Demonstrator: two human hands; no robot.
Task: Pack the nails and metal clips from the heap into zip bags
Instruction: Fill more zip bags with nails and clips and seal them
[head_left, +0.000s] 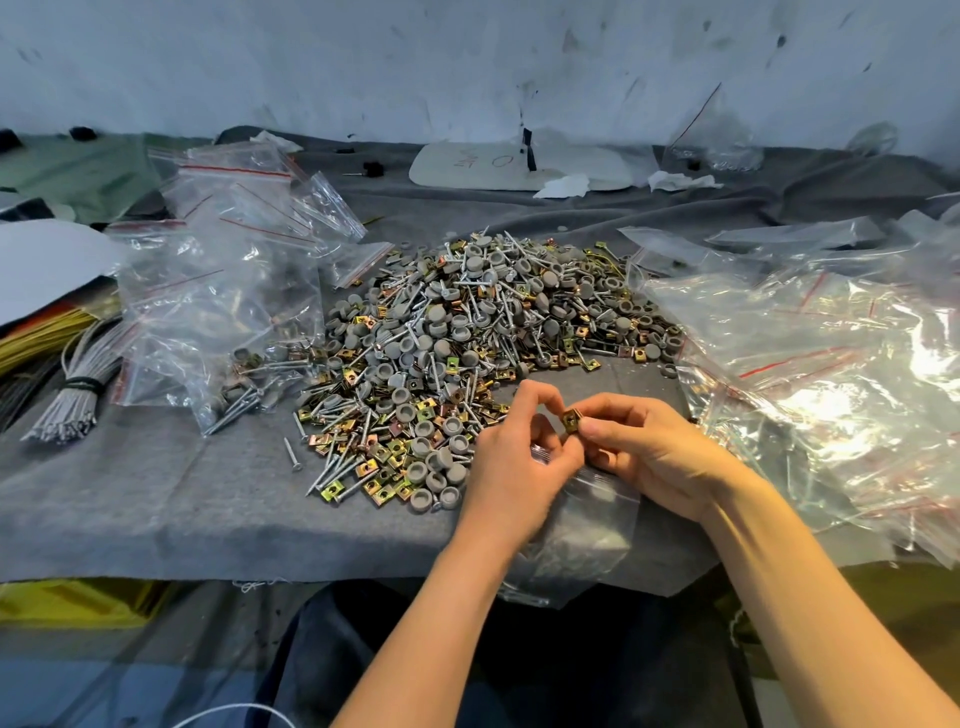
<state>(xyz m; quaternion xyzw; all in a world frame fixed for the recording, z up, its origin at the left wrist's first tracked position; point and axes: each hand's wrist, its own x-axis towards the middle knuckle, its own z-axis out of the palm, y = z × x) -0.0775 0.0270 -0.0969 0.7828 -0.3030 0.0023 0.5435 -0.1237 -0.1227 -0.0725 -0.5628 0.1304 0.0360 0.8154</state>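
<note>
A big heap (467, 332) of nails, brass-coloured metal clips and grey caps covers the middle of the grey cloth. Just in front of it, my right hand (654, 452) pinches a small metal clip (570, 420) between thumb and fingers. My left hand (514, 467) is right beside it, its curled fingers holding the mouth of a clear zip bag (587, 530) that hangs down toward the table's front edge. The clip sits just above the bag's opening, between the two hands.
Filled zip bags (223, 332) lie at the left, and a large pile of clear bags (810, 374) at the right. Bundled grey ties (78, 395) lie far left. A white board (519, 166) sits at the back. The cloth's front edge (208, 566) is near my body.
</note>
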